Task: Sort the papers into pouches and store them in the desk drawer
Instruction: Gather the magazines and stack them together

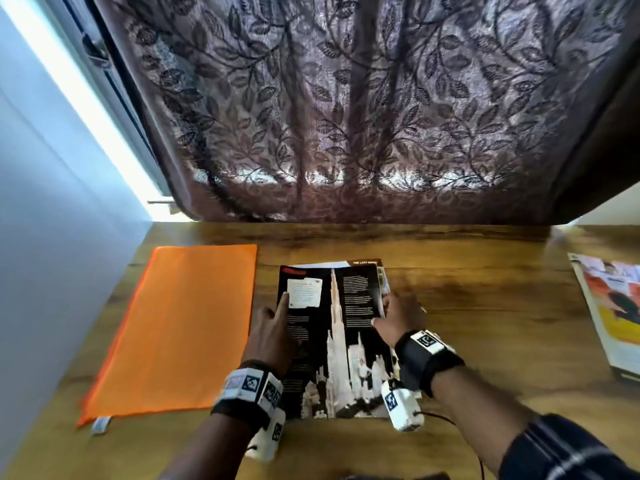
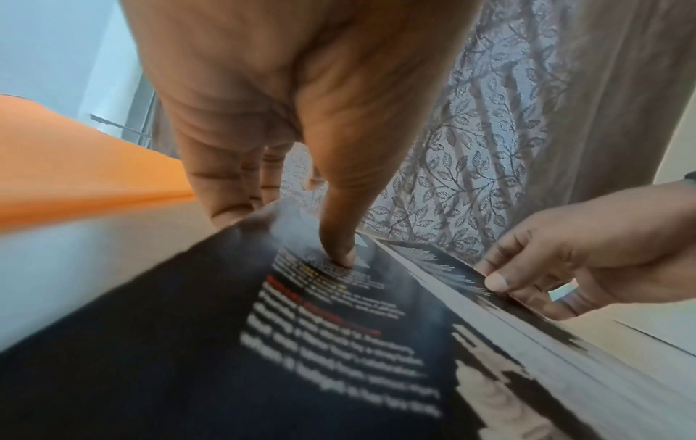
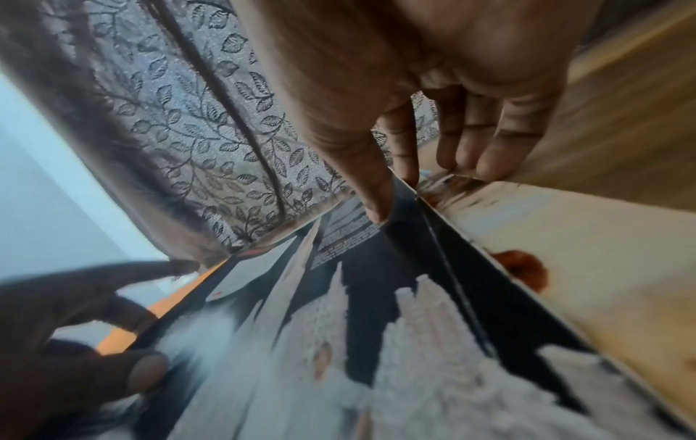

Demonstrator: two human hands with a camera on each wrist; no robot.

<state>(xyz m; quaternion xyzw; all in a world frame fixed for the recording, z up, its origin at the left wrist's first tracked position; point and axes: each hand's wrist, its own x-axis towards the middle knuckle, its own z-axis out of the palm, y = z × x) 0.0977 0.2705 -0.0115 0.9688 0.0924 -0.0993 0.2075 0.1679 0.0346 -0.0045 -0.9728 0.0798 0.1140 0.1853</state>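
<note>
Papers (image 1: 337,341), a small stack topped by a black sheet with a white tower printed on it, lie at the middle of the wooden desk (image 1: 485,306), their long axis running from 6 o'clock near the person to 12 o'clock toward the leaf-patterned curtain (image 1: 346,116). Both hands are already on them. The left hand (image 1: 273,336) rests along the left margin with its forefinger stretched straight and pressing the page by a pale text box, the other fingers loosely bent off the edge; it presses and grips nothing. The right hand (image 1: 398,318) sits at the right edge, around 3 o'clock from the stack's centre, thumb on top of the black sheet and fingers at or under the edge, so it pinches that edge, which the wrist views show lifted off the lighter pages beneath. An orange pouch (image 1: 173,330) lies flat at 9 o'clock from the papers, just beside them and roughly parallel, its long axis also running 6 to 12. That is what matters for the next move: the pouch is on the left hand's side, nearer that hand, so the sheet would have to travel leftward across the stack. Where the pouch's opening lies cannot be told. More printed sheets (image 1: 609,313) sit well apart at 3 o'clock, by the desk's right edge.
</note>
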